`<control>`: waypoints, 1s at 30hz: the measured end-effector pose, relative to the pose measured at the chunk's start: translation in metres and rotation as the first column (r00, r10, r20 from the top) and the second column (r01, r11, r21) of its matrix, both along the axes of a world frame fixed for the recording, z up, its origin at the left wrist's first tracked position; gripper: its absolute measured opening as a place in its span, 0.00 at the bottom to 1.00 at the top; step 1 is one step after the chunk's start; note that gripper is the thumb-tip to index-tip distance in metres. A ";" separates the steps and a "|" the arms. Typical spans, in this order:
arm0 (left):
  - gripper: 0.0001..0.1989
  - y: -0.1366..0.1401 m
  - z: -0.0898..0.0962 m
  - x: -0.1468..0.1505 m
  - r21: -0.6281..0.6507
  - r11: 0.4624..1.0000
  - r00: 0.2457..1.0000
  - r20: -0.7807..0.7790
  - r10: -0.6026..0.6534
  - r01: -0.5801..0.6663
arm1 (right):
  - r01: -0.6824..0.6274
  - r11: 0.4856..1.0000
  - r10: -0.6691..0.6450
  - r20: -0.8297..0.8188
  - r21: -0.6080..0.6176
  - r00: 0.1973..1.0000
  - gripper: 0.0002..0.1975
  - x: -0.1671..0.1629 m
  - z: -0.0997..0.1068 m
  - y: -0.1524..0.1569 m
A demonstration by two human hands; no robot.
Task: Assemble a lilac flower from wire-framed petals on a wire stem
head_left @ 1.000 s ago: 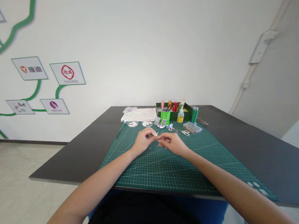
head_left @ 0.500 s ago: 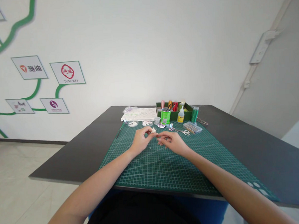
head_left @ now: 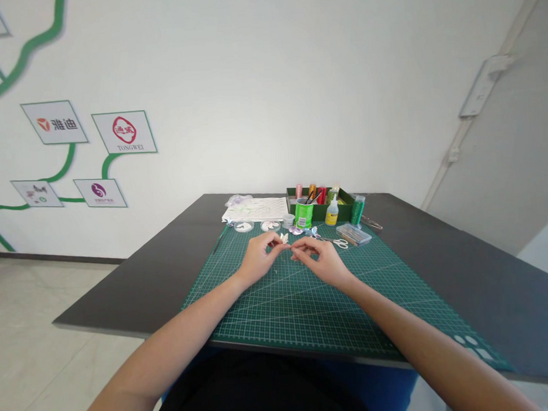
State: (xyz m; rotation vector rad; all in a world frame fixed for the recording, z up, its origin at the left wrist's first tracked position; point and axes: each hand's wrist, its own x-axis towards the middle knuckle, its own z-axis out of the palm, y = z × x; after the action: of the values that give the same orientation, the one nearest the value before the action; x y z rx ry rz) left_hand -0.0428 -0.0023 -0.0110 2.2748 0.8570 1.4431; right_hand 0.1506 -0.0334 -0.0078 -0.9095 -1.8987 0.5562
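A small white flower-like piece [head_left: 284, 237] stands up at the fingertips of my left hand [head_left: 257, 258], which is pinched shut on it. My right hand [head_left: 325, 262] has its thumb and forefinger pressed together right beside the left fingertips. Whatever lies between the right fingers is too small to make out. Both hands are above the green cutting mat [head_left: 286, 311]. Just behind the right hand lie white-handled scissors [head_left: 340, 243] and some shiny pale petal pieces [head_left: 296, 231].
Along the back stand a green can [head_left: 303, 213] with tools, a yellow-labelled glue bottle [head_left: 331, 213], a green box [head_left: 349, 200] of spools and a green glitter tube [head_left: 357, 209]. Nearby are a clear case [head_left: 353, 234], two shallow dishes [head_left: 244, 227] and white paper [head_left: 255, 209].
The white flower piece has turned slightly and now stands more upright. My right hand's fingers have closed in against the left fingertips; both arms stay nearly where they were.
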 end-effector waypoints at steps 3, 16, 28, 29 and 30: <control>0.14 -0.003 0.003 0.000 0.045 0.999 0.999 -0.031 -0.011 0.012 | 0.019 0.999 -0.019 0.004 0.037 1.000 0.08 0.000 0.004 -0.003; 0.09 -0.030 0.023 0.013 0.073 0.976 0.968 0.130 -0.214 0.206 | 0.052 0.964 -0.070 0.059 0.262 0.996 0.07 -0.010 0.004 -0.009; 0.11 -0.031 0.029 0.009 0.081 0.959 0.950 0.138 -0.281 0.272 | 0.023 0.957 -0.003 -0.071 0.289 0.997 0.07 -0.005 0.020 -0.013; 0.12 -0.028 0.029 0.007 0.059 0.961 0.951 0.143 -0.276 0.270 | 0.027 0.963 0.001 -0.101 0.270 0.995 0.06 -0.004 0.026 -0.017; 0.13 -0.024 0.029 0.004 0.032 0.967 0.954 0.159 -0.255 0.253 | 0.022 0.966 0.012 -0.132 0.256 0.991 0.06 -0.003 0.032 -0.024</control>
State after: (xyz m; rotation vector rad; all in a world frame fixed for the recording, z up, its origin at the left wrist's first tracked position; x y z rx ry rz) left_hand -0.0384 -0.0259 0.0183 2.1455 0.4880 1.4902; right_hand 0.1478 -0.0569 0.0238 -0.6914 -1.7975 0.3471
